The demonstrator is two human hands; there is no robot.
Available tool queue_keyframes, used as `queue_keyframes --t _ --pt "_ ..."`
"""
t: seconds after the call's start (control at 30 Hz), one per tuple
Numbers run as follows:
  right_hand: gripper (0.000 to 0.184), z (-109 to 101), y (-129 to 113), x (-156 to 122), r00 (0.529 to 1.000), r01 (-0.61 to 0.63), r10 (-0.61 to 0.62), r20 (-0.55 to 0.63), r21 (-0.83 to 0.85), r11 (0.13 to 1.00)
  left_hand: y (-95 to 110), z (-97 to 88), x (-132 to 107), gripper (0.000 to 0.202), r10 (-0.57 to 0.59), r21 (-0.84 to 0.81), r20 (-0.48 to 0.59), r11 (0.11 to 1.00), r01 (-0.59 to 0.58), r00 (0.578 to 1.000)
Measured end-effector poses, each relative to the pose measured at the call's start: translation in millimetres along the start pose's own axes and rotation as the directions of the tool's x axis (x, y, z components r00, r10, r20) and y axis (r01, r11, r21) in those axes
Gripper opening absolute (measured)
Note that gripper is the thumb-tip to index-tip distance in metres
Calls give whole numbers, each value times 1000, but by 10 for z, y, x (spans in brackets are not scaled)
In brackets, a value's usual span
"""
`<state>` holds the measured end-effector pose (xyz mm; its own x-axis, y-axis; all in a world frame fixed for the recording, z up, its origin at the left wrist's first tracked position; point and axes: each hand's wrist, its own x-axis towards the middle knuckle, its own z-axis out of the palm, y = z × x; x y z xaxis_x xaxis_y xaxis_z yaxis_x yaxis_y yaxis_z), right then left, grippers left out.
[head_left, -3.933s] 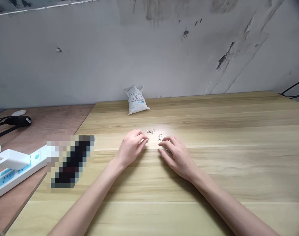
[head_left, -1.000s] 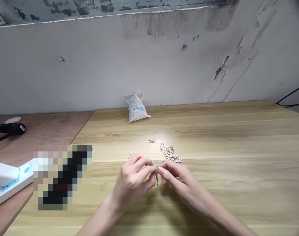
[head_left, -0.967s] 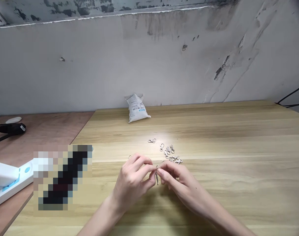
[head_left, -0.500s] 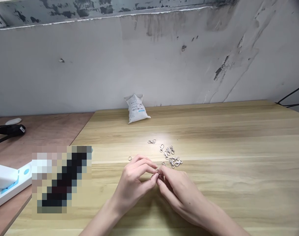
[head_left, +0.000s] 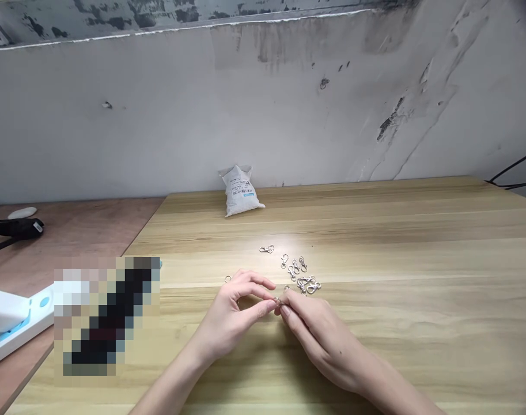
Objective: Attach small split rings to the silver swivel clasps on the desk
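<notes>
My left hand point(head_left: 234, 311) pinches a small metal ring point(head_left: 278, 301) between thumb and index fingertip, its other fingers lifted and curved. Fingertip to fingertip with it, my right hand point(head_left: 317, 328) is closed in a pinch at the same spot. Its fingers hide most of what they hold. Just beyond my right hand lies a loose group of silver swivel clasps point(head_left: 303, 282), several of them with rings attached. One more clasp point(head_left: 267, 249) lies farther back, apart from the group. A loose split ring point(head_left: 228, 279) rests left of my left hand's knuckles.
A white plastic packet point(head_left: 243, 193) with a printed label stands at the back of the wooden table point(head_left: 396, 248), near the wall. At left are a blurred-out dark object point(head_left: 107, 317), a white power strip point(head_left: 33, 314) and a black cable plug point(head_left: 25, 227).
My left thumb has straightened and its middle finger has lifted away from the ring. Both hands stay together at nearly the same place. The clasps on the table have not moved.
</notes>
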<state>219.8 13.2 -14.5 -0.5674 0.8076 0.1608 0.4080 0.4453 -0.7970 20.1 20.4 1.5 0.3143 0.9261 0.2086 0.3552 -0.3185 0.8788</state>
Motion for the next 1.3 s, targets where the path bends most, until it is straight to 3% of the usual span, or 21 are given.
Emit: queue_keyframes --t 0.1,0.2,0.33,0.47,0.63,0.73,1.0,1.2,1.3 --pt "26 -36 37 20 999 10 -12 -33 -80 997 -2 -43 -12 11 98 202 19 974 -100 995" --pt "22 -89 90 51 994 90 -100 -37 -207 974 -19 -69 -22 10 204 415 68 885 -213 977" --pt "26 -139 112 70 983 166 -181 -24 -294 941 -34 -50 -16 14 288 551 149 770 -321 946" --pt "28 -156 30 65 986 157 -165 -32 -166 974 -16 -43 -7 12 302 539 134 777 -325 944" --pt "25 -148 -43 73 992 27 -23 -126 34 999 27 -17 -33 8 203 472 -40 867 -161 978" --pt "24 -115 -23 78 985 -16 28 -169 72 997 57 34 -49 10 175 420 -68 898 -131 982" --pt "26 -48 37 66 982 16 -10 -188 29 999 30 89 -64 11 115 376 -43 922 -90 992" --pt "30 -38 26 58 983 70 -76 -170 -43 997 21 82 -65 10 133 400 -40 910 -106 990" --pt "23 -47 35 39 969 50 -73 -235 -100 994 38 61 -58 11 152 401 -43 908 -122 987"
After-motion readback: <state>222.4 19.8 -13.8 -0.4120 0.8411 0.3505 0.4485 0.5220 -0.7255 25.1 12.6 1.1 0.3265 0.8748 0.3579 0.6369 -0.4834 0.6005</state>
